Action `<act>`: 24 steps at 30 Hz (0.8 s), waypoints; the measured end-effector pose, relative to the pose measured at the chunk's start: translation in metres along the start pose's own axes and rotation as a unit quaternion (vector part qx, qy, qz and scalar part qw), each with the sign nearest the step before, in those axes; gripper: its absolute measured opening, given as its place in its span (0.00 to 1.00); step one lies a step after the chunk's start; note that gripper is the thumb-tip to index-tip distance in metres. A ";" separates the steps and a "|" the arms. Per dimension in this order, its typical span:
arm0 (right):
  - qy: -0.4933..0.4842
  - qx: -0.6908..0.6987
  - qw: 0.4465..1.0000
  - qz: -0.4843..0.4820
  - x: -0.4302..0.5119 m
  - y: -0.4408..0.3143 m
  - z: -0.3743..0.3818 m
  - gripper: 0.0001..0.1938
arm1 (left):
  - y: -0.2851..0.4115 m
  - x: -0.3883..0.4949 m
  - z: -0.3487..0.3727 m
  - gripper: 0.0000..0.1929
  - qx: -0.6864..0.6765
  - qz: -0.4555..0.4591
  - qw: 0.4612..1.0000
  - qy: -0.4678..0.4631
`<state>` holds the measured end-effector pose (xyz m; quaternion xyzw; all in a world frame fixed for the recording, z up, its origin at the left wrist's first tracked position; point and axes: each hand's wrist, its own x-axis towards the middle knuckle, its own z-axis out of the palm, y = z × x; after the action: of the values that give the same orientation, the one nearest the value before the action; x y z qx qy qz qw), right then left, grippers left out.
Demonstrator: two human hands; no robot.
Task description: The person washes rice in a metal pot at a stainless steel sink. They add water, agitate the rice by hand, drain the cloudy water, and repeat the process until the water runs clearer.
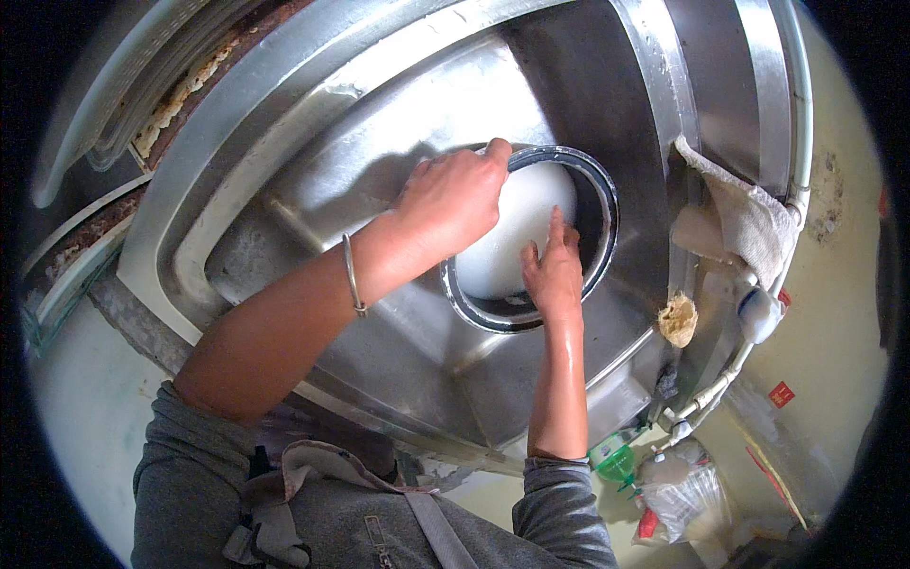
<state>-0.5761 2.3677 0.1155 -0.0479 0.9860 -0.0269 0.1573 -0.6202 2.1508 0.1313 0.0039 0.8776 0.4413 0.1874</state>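
A round metal pot (610, 242) with a dark rim stands in a large stainless steel sink (398, 341). Cloudy white liquid (508, 213) fills much of it. My left hand (458, 195), with a metal bangle on its wrist, grips the pot's rim at the upper left; its fingertips are partly hidden. Over the liquid, at the pot's lower right, is my right hand (554, 267), wet, its index finger extended and its fingers apart. Nothing shows in it.
A pale cloth (757, 220) hangs over the right edge, near a white pipe (802, 128). A piece of loofah-like sponge (677, 321) lies at the right ledge. Below are a green plastic bottle (616, 462) and a plastic bag (686, 491).
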 end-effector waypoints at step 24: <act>-0.246 0.353 0.893 -0.129 0.064 -0.030 0.005 0.14 | 0.001 0.000 -0.002 0.10 0.006 0.006 1.000 -0.013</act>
<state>-0.6324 2.3316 0.0929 -0.1206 0.8266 -0.3807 0.3966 -0.6214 2.1496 0.1331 0.0157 0.8776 0.4371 0.1960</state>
